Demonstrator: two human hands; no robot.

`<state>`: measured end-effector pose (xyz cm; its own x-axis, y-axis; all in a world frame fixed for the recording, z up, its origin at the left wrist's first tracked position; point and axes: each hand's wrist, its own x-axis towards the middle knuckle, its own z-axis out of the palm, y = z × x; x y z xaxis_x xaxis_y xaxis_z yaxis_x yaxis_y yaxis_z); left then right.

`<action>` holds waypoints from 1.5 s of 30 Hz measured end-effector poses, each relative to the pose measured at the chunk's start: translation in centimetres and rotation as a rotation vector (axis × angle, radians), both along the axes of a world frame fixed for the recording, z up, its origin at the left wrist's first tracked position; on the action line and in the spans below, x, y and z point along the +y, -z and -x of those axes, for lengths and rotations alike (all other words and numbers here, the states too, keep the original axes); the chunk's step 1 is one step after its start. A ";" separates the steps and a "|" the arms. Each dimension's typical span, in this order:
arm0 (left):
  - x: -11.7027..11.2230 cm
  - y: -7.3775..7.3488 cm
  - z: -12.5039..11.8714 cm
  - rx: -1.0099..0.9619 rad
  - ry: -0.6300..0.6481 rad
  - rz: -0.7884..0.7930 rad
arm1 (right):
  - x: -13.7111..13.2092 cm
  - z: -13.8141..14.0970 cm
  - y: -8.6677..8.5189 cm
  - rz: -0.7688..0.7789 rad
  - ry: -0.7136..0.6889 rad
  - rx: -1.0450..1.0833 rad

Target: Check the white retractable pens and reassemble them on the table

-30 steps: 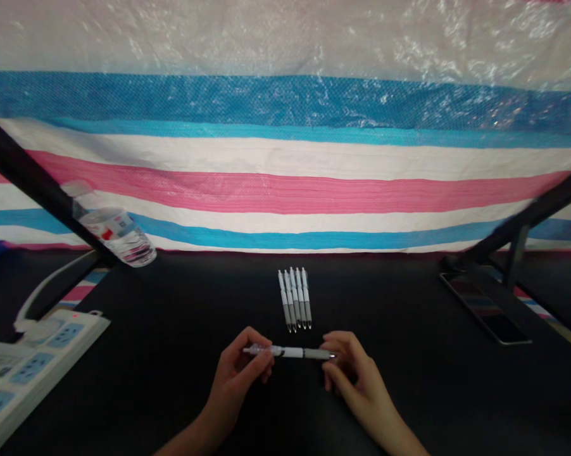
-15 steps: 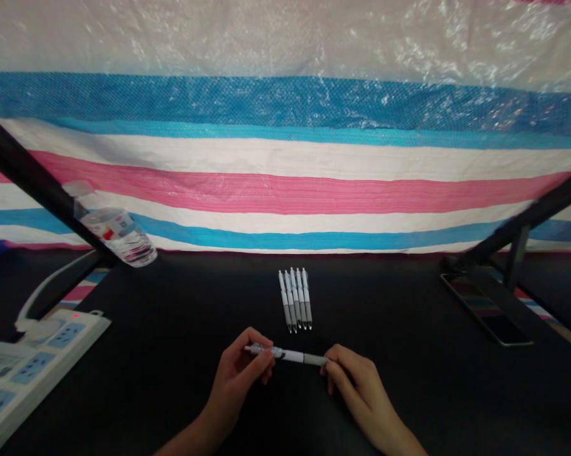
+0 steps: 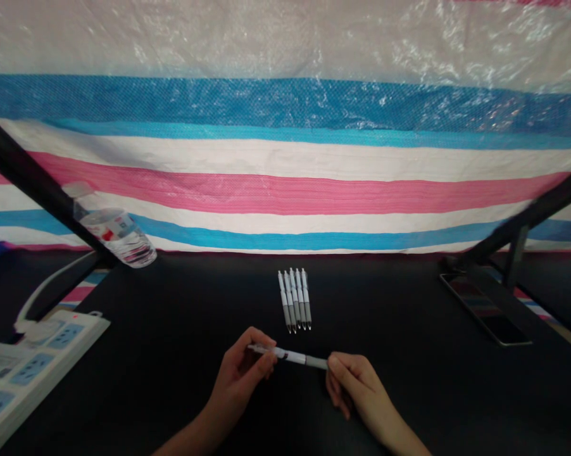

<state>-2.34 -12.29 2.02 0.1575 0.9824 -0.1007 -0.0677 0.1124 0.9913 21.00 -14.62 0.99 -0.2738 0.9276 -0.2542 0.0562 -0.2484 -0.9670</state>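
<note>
Between my two hands a white pen (image 3: 295, 356) with a grey grip lies almost level, tilted slightly down to the right. My left hand (image 3: 240, 367) pinches its clip end between thumb and fingers. At the grey tip end, my right hand (image 3: 356, 380) is closed on the pen with thumb and forefinger, which cover the point. Just beyond the hands, several similar white and grey pens (image 3: 295, 301) lie side by side on the black table (image 3: 385, 304), their tips toward me.
A white power strip (image 3: 52, 367) with a plugged-in cable is on the left. Behind it, a clear water bottle (image 3: 124, 237) leans by a black bar (image 3: 33, 174). On the right, a phone (image 3: 485, 310) lies near another bar. A striped sheet (image 3: 285, 196) hangs at the back.
My right hand has turned slightly at the pen's tip; its thumb now lies over the end and its lower fingers show more. The left hand's pinch stays nearly the same.
</note>
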 end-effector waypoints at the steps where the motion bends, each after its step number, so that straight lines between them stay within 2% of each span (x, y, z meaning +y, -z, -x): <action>1: 0.0 0.1 0.0 -0.009 0.003 -0.002 | 0.0 0.0 0.1 0.006 -0.001 0.003; 8: 0.1 0.8 -0.4 -0.118 -0.025 0.049 | -0.1 0.4 -0.3 -0.087 -0.021 -0.092; 14: 0.7 -0.4 -1.1 -0.272 -0.054 0.082 | -0.3 0.8 -1.3 -0.173 -0.132 -0.191; 18: 1.2 -0.9 -1.0 -0.357 -0.126 0.132 | -0.4 0.7 -1.3 -0.187 -0.127 -0.220; 21: 1.4 -0.7 -0.7 -0.347 -0.143 0.114 | -0.3 0.7 -1.2 -0.182 -0.121 -0.233; 28: 1.4 -0.6 -0.7 -0.303 -0.078 0.119 | -0.3 0.7 -0.9 -0.171 -0.109 -0.217; 45: 1.6 -0.9 -1.0 -0.186 -0.144 0.118 | -0.4 0.7 -1.8 -0.238 -0.170 -0.266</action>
<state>-1.38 -10.64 2.93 0.0430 0.9792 -0.1984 -0.2709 0.2026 0.9410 20.28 -14.97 2.82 -0.3823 0.9162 -0.1203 0.3335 0.0154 -0.9426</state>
